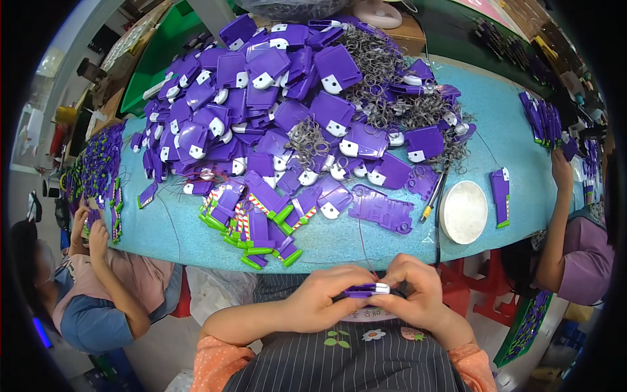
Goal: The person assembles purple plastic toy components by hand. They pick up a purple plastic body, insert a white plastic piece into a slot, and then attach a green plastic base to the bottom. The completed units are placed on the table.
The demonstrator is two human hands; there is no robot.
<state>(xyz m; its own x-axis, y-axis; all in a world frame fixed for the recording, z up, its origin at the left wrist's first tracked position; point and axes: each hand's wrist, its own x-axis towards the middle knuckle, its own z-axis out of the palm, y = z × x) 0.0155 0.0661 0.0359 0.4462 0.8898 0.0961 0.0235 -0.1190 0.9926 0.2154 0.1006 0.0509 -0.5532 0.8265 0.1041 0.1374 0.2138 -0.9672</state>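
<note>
Close to my body, just off the table's near edge, a purple plastic part with a white end (360, 291) is held edge-on between both hands. My left hand (323, 297) pinches its purple side with thumb and fingers. At the white end, my right hand (418, 292) closes thumb and fingertips on it. A thin dark wire (361, 238) runs up from the part across the table. Beyond my hands lies an open purple shell half (380, 209) with moulded ribs. Purple wing-shaped pieces with green tips and striped edges (261, 225) are heaped to its left.
A large pile of purple and white panels (268, 72) covers the table's far side, beside tangled grey ring-shaped parts (372, 62). At right are a round white dish (464, 212), a yellow-and-black pen-like tool (429, 206) and one wing piece (500, 196). People work at left (117, 294) and right (581, 255).
</note>
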